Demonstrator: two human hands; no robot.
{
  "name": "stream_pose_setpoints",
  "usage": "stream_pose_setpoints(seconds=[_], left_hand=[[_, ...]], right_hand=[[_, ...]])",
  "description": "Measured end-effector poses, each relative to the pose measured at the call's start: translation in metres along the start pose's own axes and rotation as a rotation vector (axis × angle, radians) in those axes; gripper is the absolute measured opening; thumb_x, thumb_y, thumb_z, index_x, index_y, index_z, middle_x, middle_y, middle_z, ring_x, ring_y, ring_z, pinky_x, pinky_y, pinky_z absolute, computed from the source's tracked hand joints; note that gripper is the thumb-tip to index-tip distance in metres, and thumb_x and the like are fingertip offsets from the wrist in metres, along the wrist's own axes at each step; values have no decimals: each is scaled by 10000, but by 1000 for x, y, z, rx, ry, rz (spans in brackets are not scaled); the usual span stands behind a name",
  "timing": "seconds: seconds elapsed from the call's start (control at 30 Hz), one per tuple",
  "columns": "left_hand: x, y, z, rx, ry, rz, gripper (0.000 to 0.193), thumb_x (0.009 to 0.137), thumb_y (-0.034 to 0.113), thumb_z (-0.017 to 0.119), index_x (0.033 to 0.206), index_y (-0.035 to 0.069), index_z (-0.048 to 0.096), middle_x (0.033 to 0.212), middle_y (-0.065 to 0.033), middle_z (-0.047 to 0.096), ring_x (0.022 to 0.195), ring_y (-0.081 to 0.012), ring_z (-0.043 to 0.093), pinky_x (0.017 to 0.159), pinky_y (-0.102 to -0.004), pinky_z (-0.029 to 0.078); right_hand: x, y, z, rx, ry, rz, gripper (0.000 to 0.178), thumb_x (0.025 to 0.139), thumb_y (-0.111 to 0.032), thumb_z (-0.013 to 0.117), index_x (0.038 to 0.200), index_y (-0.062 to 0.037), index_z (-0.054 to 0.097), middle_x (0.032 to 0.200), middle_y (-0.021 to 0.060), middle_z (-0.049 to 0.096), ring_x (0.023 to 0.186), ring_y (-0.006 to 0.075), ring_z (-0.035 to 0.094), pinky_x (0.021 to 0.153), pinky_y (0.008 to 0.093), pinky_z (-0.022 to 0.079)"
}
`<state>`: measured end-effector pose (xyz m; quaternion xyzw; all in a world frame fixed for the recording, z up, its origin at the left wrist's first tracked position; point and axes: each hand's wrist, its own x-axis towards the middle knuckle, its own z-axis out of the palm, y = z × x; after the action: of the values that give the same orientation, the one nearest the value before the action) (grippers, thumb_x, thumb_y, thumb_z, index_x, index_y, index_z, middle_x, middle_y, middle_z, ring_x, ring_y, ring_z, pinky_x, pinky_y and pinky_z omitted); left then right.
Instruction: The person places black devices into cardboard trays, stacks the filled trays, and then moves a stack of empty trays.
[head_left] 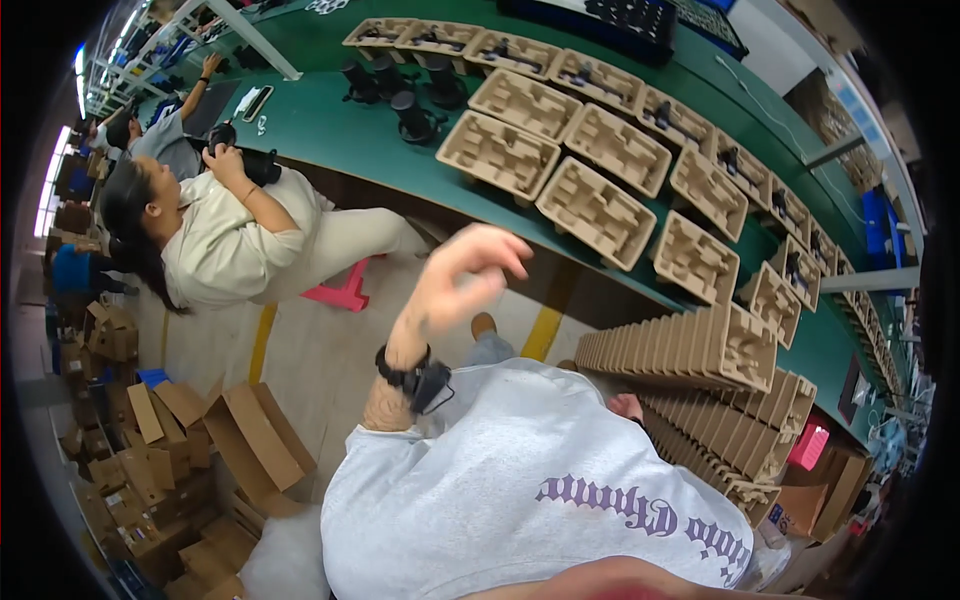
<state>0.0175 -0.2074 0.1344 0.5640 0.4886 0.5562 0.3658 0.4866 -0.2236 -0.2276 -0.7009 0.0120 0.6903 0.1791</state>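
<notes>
My left hand is raised in front of my body, near the table's front edge. Its fingers are loosely bent, with a gap between thumb and fingers and nothing held. A black band with a small dark device is on that wrist. My right hand hangs low beside a long stack of nested brown moulded-pulp trays; only a small part of it shows, and its fingers cannot be made out. On the table ahead stand empty pulp trays. Behind them, a curved row of similar trays holds dark parts.
Several black cylindrical devices stand on the green table. To the left, a seated co-worker holds a black device, beside a pink stool. Cardboard boxes pile up at lower left. A pink bin is at right.
</notes>
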Motion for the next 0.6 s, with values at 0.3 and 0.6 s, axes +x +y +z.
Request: stream_pose_setpoints(seconds=[0.3, 0.6], left_hand=[[41, -301, -181, -545, 724, -663, 424, 874, 365, 544, 1130, 28, 509, 1032, -110, 580, 945, -225, 583, 814, -335, 496], [119, -350, -259, -408, 617, -680, 338, 814, 277, 657, 983, 2, 555, 853, -63, 592, 742, -164, 602, 687, -325, 555]], right_hand=[[-244, -98, 262, -752, -597, -701, 371, 872, -231, 532, 1190, -41, 516, 1093, 66, 603, 1021, 148, 545, 836, 258, 417], [-313, -183, 370, -681, -1176, -852, 440, 859, -237, 555, 1189, 44, 482, 1147, 182, 559, 1114, 267, 525, 966, 361, 394]])
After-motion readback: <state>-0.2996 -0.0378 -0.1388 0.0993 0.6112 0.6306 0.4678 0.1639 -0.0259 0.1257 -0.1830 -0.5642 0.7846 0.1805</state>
